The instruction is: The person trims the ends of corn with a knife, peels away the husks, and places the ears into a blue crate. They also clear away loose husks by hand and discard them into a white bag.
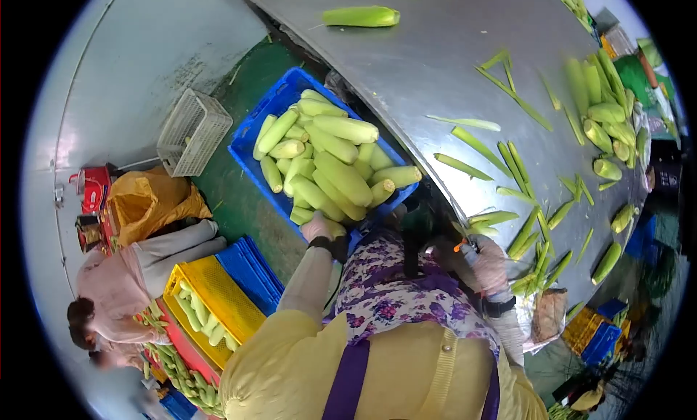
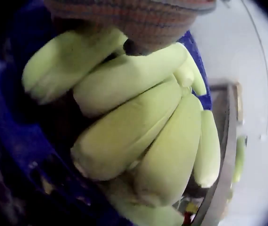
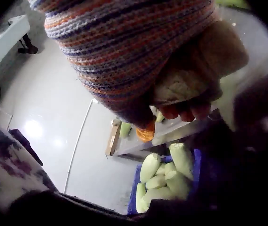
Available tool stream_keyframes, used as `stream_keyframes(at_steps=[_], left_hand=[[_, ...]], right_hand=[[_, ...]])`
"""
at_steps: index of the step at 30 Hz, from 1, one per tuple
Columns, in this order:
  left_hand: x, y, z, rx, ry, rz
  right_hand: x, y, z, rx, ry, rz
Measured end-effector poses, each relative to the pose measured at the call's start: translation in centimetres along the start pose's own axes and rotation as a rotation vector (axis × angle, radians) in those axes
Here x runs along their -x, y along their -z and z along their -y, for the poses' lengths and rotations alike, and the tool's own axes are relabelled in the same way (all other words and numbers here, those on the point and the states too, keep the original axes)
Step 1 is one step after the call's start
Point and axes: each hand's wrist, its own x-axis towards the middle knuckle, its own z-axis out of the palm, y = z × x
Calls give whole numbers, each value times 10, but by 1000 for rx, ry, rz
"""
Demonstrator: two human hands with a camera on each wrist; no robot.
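Ears of corn [image 1: 337, 177] in pale green husks fill a blue crate [image 1: 245, 174] beside the metal table. My left hand [image 1: 324, 233], in a striped knit glove, lies over the ears at the crate's near edge. Its glove [image 2: 138, 21] overlaps the topmost ears in the left wrist view, and its fingers are mostly hidden, so I cannot tell whether they grip one. Beside the table edge, my right hand [image 1: 488, 266] curls round a pale, worn-looking object [image 3: 178, 87]. An orange piece [image 3: 146, 132] shows by the glove's lower edge. Bare fingertips show below that object.
Loose husk leaves [image 1: 515, 166] lie across the metal table [image 1: 435, 64], with more corn [image 1: 610, 122] at its far right. On the left are a white crate [image 1: 194, 133], a yellow crate [image 1: 221, 286], a sack [image 1: 156, 206] and a bending person [image 1: 112, 289].
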Motion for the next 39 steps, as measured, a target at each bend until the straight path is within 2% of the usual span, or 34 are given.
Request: stream_keyframes(at_steps=[2,3,4,6,8,9,10,12,13,14,15,16,17,18,19,20,21,22,24,25,27,28,29,30,31,32,33,36,37,39], left_hand=[[-15,-12,16,210,50,-67],[7,-8,-3,-338,46,-225],[29,3,-33,-319,168,-182],[26,12,-24,-212,84,-86],[-1,14,18,-112,-177,-45],[14,28,5,-71,-188,-64],[9,40,10,96,-341,0],[-28,67,7,155,-194,-53],[-41,103,-31,-144,-134,-94],[-139,145,-27,-432,-174,-34],[-181,187,-58,-522,-263,-38],[-204,230,-105,-334,-360,-52],[-213,271,-152,96,-389,14],[-195,304,-196,541,-339,104],[-177,326,-234,785,-267,129],[-166,336,-263,924,-223,122],[-202,334,-270,890,-184,56],[-191,316,-279,839,-225,212],[-222,244,-247,634,-560,563],[-185,198,-234,22,-1010,476],[-106,110,-215,-204,-614,650],[-35,68,-200,-169,-706,708],[-21,21,-170,-421,-876,702],[30,0,-165,-480,-951,858],[54,-31,-141,-465,-1089,888],[70,-64,-131,-785,-1271,856],[113,-64,-141,-768,-1436,839],[134,-114,-123,-883,-1366,572],[134,-124,-124,-934,-1256,572],[129,-122,-126,-922,-1319,633]], right_hand=[[0,-3,0,-15,15,25],[2,-3,5,57,46,-14],[3,-5,-1,20,41,23],[11,-3,13,-222,-15,1],[10,2,16,-76,-48,27],[10,0,6,-39,-31,12],[11,-1,-4,-2,-20,-4],[12,-2,-13,4,-7,-5],[11,-1,-14,-25,-15,4],[10,1,-15,-54,-22,7],[11,3,-9,-67,-6,-22],[10,2,-8,-49,38,-21],[7,3,-7,-28,75,-21],[5,7,-7,-1,105,-24],[2,10,-3,-5,23,32],[3,17,13,-2,64,-8],[4,19,14,25,50,-16],[5,20,12,48,38,-17],[5,16,1,21,-10,7],[6,15,-3,24,-19,15],[13,14,-3,12,-36,-3],[16,14,-3,-4,-44,-16],[18,14,-3,-15,-48,-31],[21,14,-3,-27,-52,-45],[24,19,0,-3,-110,11],[27,22,4,-60,-118,-11],[31,23,11,-121,-125,-28],[41,17,7,-149,-143,-88],[46,14,1,-118,-164,-93],[55,14,0,-58,-159,-139]])
